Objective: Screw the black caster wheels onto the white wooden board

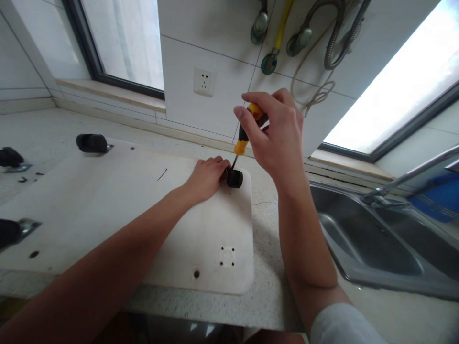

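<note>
My right hand (278, 129) is closed round the yellow and black handle of a screwdriver (241, 143). The shaft points down, its tip at the far side of a black caster wheel (234, 179). That caster sits at the far right corner of a white board (143, 243). My left hand (210, 177) rests on the board with its fingers curled against the caster's left side; the fingertips are partly hidden. The board's near right corner shows a square mark with screw holes (227, 256).
Another caster (92, 143) stands on the board's far left, and one (17, 231) lies at the left edge. A loose caster (12, 157) is on the speckled counter (267, 258) near small dark pieces. To the right is a steel sink (369, 243) with a faucet (412, 177).
</note>
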Demonstrator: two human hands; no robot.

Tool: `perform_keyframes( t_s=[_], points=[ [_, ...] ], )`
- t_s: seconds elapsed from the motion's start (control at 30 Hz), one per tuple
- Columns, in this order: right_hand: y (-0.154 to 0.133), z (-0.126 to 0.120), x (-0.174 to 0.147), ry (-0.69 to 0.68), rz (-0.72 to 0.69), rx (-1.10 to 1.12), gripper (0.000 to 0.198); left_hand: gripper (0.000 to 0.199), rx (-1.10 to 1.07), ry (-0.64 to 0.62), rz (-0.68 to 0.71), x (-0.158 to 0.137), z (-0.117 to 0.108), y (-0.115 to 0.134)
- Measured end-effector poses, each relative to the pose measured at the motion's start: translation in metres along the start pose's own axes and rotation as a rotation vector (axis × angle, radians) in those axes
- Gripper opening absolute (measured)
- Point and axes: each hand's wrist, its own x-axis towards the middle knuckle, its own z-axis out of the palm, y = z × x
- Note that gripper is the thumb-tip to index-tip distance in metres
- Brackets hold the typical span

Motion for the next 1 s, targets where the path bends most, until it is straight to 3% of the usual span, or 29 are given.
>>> perform_keyframes(
  t_s=[0.6,0.77,0.93,1.0],
  points=[
    [-0.012,0.003,-0.003,-0.061,-0.004,0.035,0.012,0.025,0.013,-0.005,0.012,0.000,0.001,-0.002],
    [-0.008,0.006,-0.002,0.046,-0.014,-0.058,0.027,0.026,-0.007,0.019,0.017,-0.001,0.002,-0.002],
    [-0.004,-0.001,-0.001,-0.072,-0.055,0.080,0.032,0.025,0.005,0.007,0.035,0.000,0.002,-0.003],
    [-0.002,-0.001,-0.002,-0.045,-0.069,0.084,0.034,0.026,0.013,0.010,0.032,0.000,0.002,-0.003]
  ],
)
